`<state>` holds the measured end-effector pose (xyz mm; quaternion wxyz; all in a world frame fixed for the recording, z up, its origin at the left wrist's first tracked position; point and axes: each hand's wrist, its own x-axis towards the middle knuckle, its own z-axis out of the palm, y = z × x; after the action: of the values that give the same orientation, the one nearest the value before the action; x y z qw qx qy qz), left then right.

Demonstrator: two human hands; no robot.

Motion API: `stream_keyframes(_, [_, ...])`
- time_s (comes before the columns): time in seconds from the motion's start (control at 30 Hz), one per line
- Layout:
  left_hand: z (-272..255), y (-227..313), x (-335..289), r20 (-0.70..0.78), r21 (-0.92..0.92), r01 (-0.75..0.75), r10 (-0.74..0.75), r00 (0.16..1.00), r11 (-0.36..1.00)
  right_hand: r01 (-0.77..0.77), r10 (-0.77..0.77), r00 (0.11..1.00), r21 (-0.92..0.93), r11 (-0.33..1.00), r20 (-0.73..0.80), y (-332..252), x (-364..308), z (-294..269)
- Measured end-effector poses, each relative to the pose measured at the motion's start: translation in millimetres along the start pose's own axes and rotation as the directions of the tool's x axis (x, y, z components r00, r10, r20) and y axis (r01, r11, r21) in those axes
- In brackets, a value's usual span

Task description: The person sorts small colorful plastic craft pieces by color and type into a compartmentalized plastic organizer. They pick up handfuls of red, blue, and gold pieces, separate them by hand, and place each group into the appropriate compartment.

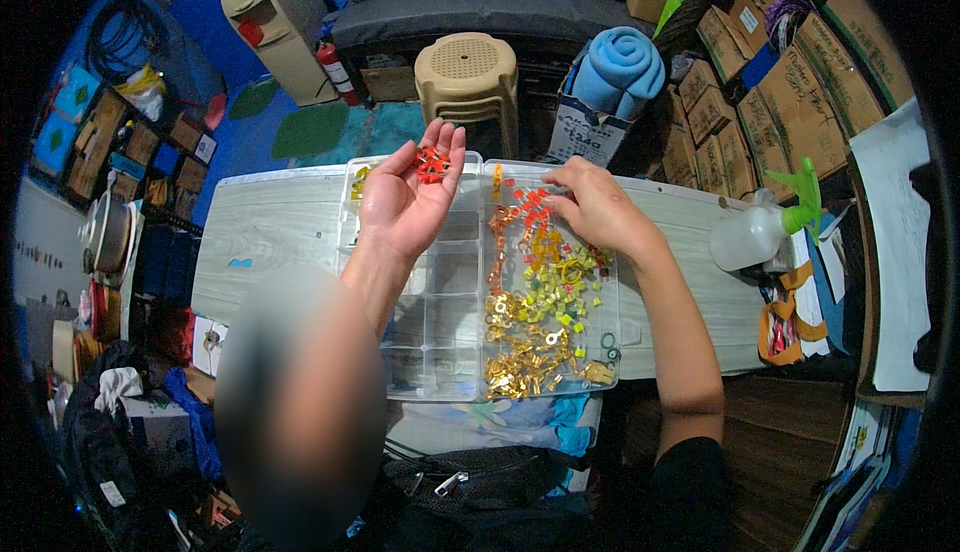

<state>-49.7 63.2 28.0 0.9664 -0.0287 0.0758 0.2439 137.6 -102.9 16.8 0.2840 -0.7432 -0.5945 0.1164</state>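
Note:
My left hand (pixel 405 197) is raised palm up over the far part of a clear plastic compartment box (pixel 452 337). In its cupped fingers rests a small heap of red crimp terminals (pixel 432 164). My right hand (pixel 600 207) reaches down into the box's open lid (pixel 610 297), thumb and fingertips closing around loose red terminals (pixel 530 199). Copper-coloured terminals (pixel 497 262), orange pieces (pixel 547 249), yellow-green pieces (pixel 560 287) and gold-coloured metal terminals (pixel 525 362) lie spread over the lid. A few yellow pieces (pixel 360 180) sit in a far left compartment.
The box lies on a pale wood-grain table (pixel 270 217). A spray bottle (pixel 750 237) with a green head stands at the right end. Beyond the table are stacked stools (pixel 466 72), a carton with a rolled blue towel (pixel 615 72) and piled cardboard boxes (pixel 790 112).

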Motion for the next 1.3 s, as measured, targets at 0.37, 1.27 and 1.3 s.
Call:
stream_keyframes(0.37, [-3,-5,0,-0.003,-0.011,0.0,0.0,1.0,1.0,0.028,-0.026,0.999,-0.035,0.999,0.041,-13,2,4])
stream_keyframes(1.27, [-5,-41,-7,-0.118,0.057,0.086,-0.078,0.99,0.995,0.003,0.0,1.0,-0.174,0.985,0.02,-24,-3,16])
stream_keyframes(1.3, [-6,-41,-6,-0.118,0.057,0.101,-0.094,0.989,0.993,0.035,-0.031,0.999,-0.152,0.988,0.023,-20,-3,14])
